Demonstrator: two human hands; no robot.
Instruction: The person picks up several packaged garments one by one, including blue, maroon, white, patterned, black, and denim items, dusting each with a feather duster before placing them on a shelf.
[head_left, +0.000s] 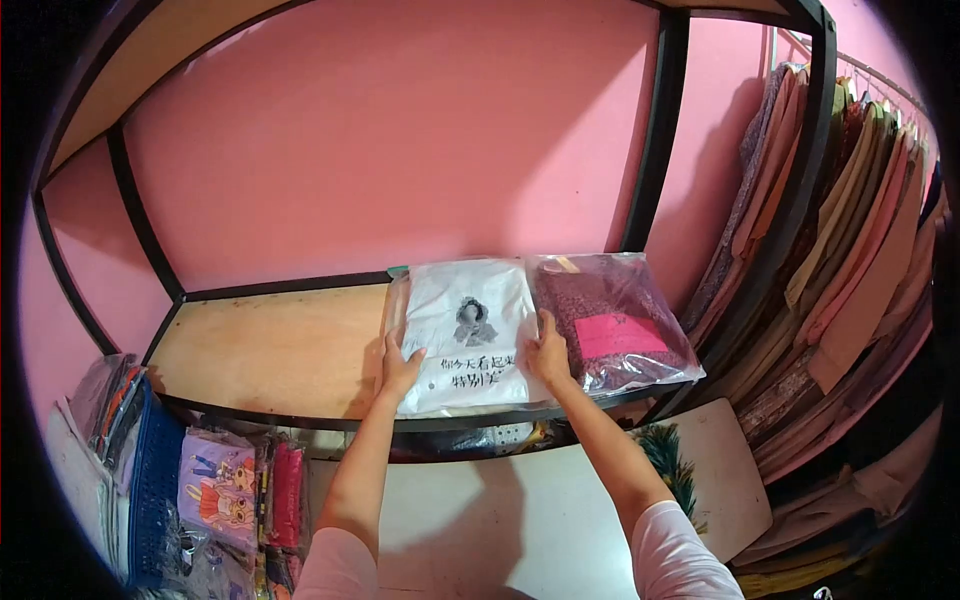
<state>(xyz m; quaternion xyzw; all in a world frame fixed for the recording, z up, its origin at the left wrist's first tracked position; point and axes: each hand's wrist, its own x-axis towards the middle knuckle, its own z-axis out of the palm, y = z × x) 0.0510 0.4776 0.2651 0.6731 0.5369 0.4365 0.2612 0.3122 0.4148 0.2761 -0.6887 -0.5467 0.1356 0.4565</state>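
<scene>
A folded white garment in a clear plastic bag (465, 290), printed with a dark figure and lettering, lies flat on the wooden shelf. My left hand (398, 372) grips its left edge, thumb on top and the other fingers partly hidden. On its right edge is my right hand (547, 352), also with the thumb over the top. Directly to the right, a bagged maroon patterned garment (610, 290) with a bright pink panel sits against the white one.
Black metal posts (662, 130) frame the wooden shelf (280, 345) before a pink wall. Many garments hang on a rack (850, 230) at right. A blue basket (158, 480) and bagged clothes (220, 485) stand lower left. A pale table (450, 530) lies below.
</scene>
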